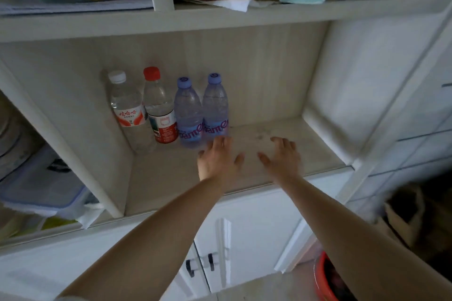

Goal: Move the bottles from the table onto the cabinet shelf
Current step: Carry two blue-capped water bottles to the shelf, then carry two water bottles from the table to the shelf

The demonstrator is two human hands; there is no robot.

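Bottles: four stand upright in a row at the back left of the cabinet shelf [281, 129] — a white-capped bottle [127, 110], a red-capped bottle [160, 107] and two blue-capped bottles [188, 115] [215, 105], each touching or just beside its neighbour.
Head view, left hand: the left hand [217, 156] hovers over the shelf with fingers spread and relaxed, holding nothing; its fingertips lie just in front of the nearer blue-capped bottle's base, and contact cannot be told.
Head view, right hand: the right hand [281, 156] is likewise spread and empty, beside the left, with bare shelf beyond its fingertips.
Table: not visible here, so whether any bottles remain on it cannot be told.
Handling: the bottles look like thin clear plastic, apparently full — likely fairly heavy for their size, smooth, and apt to dent under a hard squeeze.
Where to hold: around the labelled mid-body, where the wall seems stiffest, or at the neck under the cap.
Risk: standing so close together, one bottle nudged by a fingertip could topple the row.
Below the hands: white cabinet doors [244, 227] with dark handles.
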